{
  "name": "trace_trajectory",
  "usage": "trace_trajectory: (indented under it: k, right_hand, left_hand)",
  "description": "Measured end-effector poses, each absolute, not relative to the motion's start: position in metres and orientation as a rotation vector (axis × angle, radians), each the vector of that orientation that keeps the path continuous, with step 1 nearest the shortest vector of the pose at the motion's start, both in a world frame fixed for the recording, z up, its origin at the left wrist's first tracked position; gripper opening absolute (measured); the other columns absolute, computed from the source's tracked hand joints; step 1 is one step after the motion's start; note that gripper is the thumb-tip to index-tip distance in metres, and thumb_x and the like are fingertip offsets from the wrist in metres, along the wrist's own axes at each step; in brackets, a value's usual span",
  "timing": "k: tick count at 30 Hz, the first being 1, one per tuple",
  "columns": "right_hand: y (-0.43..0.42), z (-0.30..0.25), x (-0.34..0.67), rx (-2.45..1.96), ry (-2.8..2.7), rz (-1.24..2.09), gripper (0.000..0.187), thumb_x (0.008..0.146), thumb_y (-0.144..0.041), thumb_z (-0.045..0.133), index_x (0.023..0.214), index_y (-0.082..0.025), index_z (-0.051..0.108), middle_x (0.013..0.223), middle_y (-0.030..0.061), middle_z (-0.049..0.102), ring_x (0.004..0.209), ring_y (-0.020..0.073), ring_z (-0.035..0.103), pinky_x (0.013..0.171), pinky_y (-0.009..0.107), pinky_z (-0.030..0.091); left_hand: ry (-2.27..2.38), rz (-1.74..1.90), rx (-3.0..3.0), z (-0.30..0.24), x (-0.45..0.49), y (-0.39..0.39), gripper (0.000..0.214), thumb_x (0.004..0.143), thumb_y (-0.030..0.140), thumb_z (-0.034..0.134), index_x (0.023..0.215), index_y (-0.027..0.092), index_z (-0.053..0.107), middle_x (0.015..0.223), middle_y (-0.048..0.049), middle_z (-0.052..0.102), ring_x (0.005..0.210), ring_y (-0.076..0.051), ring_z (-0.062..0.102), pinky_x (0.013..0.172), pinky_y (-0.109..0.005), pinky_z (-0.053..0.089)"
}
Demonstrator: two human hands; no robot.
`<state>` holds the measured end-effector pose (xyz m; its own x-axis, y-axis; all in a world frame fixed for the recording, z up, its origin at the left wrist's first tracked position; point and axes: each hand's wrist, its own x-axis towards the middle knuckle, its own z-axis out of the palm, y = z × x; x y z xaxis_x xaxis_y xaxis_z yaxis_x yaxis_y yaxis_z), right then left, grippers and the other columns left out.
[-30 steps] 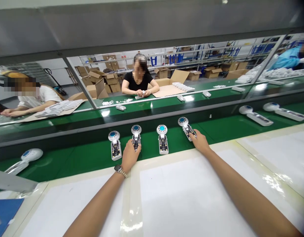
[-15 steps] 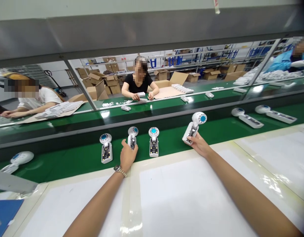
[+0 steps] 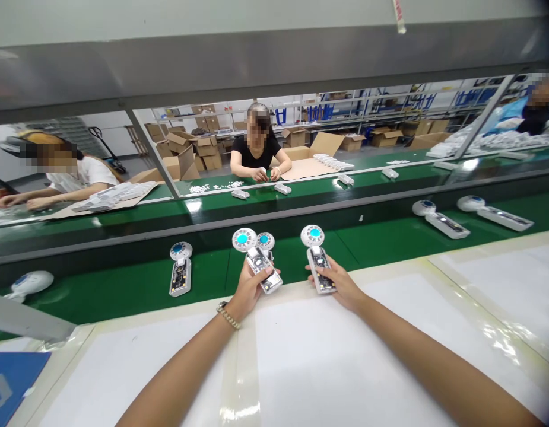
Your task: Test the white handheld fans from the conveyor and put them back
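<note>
My left hand (image 3: 250, 286) is closed around a white handheld device (image 3: 264, 274), thumb on its front. The device has a round, slotted head with a blue centre and a handle with its circuit board exposed. It is tilted, its head to the upper left. Partly hidden behind it on the green belt is another such device (image 3: 266, 240). My right hand (image 3: 339, 281) grips a similar device (image 3: 319, 267) by the handle, nearly upright, with the thumb across the circuit board. Left of my hands, one more device (image 3: 180, 277) lies on the belt, board side up.
The green belt (image 3: 372, 237) runs behind a white worktop (image 3: 319, 356). Two devices (image 3: 447, 225) lie at the right, another (image 3: 31, 283) at the far left. A metal beam (image 3: 274, 65) crosses overhead. Beyond a divider, co-workers sit at another belt, one (image 3: 256, 151) directly opposite.
My left hand has lifted its device and turned it, moving right in front of the neighbouring one. My right hand has moved left and lower with its device, closer to my left hand.
</note>
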<state>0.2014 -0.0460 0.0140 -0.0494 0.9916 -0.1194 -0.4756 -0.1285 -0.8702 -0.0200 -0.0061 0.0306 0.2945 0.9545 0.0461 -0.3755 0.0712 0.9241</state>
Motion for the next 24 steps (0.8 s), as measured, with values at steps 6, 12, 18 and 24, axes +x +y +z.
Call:
trace_trajectory:
  k: [6,12,18,24]
  right_hand:
    - [-0.056,0.019,0.184,-0.905,-0.804,1.646,0.050,0.076,-0.030,0.060,0.121,-0.028,0.038,0.085,0.0023,0.067,0.061,0.0159,0.063,0.059,0.030,0.050]
    - [-0.052,0.016,0.185,-0.911,-0.760,1.629,0.040,0.069,-0.020,0.057,0.107,-0.027,0.048,0.099,0.0023,0.065,0.072,0.0197,0.067,0.065,0.033,0.051]
    - [-0.048,0.010,0.185,-0.938,-0.743,1.619,0.042,0.066,-0.018,0.059,0.105,-0.027,0.045,0.095,0.0013,0.066,0.073,0.0199,0.067,0.065,0.034,0.052]
    - [-0.050,0.013,0.186,-0.979,-0.811,1.608,0.042,0.066,-0.022,0.062,0.104,-0.026,0.043,0.088,0.0012,0.067,0.069,0.0194,0.067,0.064,0.033,0.051]
  left_hand:
    - [0.716,1.010,1.056,0.031,-0.006,-0.023,0.038,0.075,0.030,0.062,0.104,0.021,0.040,0.098,-0.0050,0.060,0.066,-0.017,0.065,0.059,-0.031,0.053]
    - [0.842,0.831,0.947,0.021,0.001,-0.021,0.037,0.067,0.016,0.065,0.098,0.019,0.043,0.094,-0.0059,0.064,0.073,-0.018,0.066,0.071,-0.034,0.052]
    - [0.787,0.831,0.913,0.021,-0.002,-0.020,0.039,0.064,0.008,0.060,0.098,0.018,0.044,0.099,-0.0069,0.063,0.082,-0.019,0.065,0.078,-0.037,0.050]
    - [0.802,0.814,0.969,0.023,-0.002,-0.023,0.045,0.063,0.010,0.062,0.103,0.019,0.042,0.108,-0.0089,0.059,0.081,-0.020,0.064,0.070,-0.035,0.050]
